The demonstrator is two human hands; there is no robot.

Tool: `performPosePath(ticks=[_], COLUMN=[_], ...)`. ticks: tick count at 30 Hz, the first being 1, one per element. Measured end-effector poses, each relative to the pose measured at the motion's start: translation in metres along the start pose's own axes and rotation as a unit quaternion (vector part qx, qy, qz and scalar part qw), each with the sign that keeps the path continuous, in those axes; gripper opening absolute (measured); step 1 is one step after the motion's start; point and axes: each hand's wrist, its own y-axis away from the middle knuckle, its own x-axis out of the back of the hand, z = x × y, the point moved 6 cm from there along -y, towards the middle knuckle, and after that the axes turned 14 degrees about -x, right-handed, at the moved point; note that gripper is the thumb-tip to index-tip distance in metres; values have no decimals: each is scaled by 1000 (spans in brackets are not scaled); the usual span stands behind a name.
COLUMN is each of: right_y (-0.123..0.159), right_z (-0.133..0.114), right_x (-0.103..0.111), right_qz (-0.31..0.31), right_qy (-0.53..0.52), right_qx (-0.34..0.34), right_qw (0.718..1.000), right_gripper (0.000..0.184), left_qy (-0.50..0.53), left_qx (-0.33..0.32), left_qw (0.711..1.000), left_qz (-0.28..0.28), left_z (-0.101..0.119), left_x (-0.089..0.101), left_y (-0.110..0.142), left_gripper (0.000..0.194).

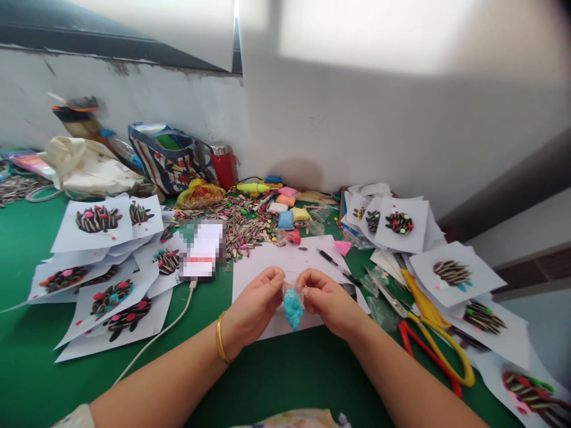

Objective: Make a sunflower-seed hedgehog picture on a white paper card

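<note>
Between my two hands hangs a small clear plastic bag of bright blue clay (293, 308), pinched at its upper edge. My left hand (259, 300), with a gold bangle at the wrist, grips the bag's left side between thumb and fingers. On the other side, my right hand (328, 300) pinches the bag's right edge. Below and behind them lies a white sheet of paper (263, 267) on the green table. A black pen (327, 256) rests on the sheet, beyond my right hand.
Sunflower seeds (245, 223) and coloured clay packets (285, 220) spread along the back. Seed-covered hedgehog pictures (111, 297) pile up at left, others (455, 273) at right. Scissors (414, 321) lie right of my hand. A phone (201, 252) trails a white cable. A red flask (223, 168) stands behind.
</note>
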Motion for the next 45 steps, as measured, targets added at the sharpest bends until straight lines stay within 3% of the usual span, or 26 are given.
performPosePath(ticks=[4, 10, 12, 15, 18, 24, 31, 38, 45], right_y=[2, 2, 1, 1, 2, 5, 2, 2, 1], right_z=[-3, -2, -3, -6, -7, -7, -10, -2, -5], right_x=[-5, -10, -5, 7, 12, 10, 8, 7, 12], right_qz=[-12, -35, -13, 50, 76, 85, 65, 28, 26], right_qy=[-36, -78, -88, -102, -101, -94, -139, -130, -197], right_qx=[4, -13, -6, 23, 38, 26, 27, -38, 6], right_qw=[999, 996, 996, 993, 991, 992, 988, 990, 980], right_gripper=[12, 16, 17, 21, 23, 21, 19, 25, 26], left_qy=[-13, 41, 37, -36, -171, -316, -257, -269, -277], left_qx=[-12, 29, 17, -57, -108, -177, -114, -129, -144], left_qw=[999, 999, 999, 997, 978, 932, 960, 954, 950], left_qz=[39, -15, -12, -26, -57, -4, -10, -5, -16], left_z=[0, -2, 1, 10, 14, 23, 19, 22, 20], left_x=[5, -4, -2, 3, 4, 8, 7, 9, 10], left_y=[-2, 3, 3, 2, 0, -2, -4, -4, -5], left_gripper=[30, 31, 29, 42, 56, 33, 28, 27, 25])
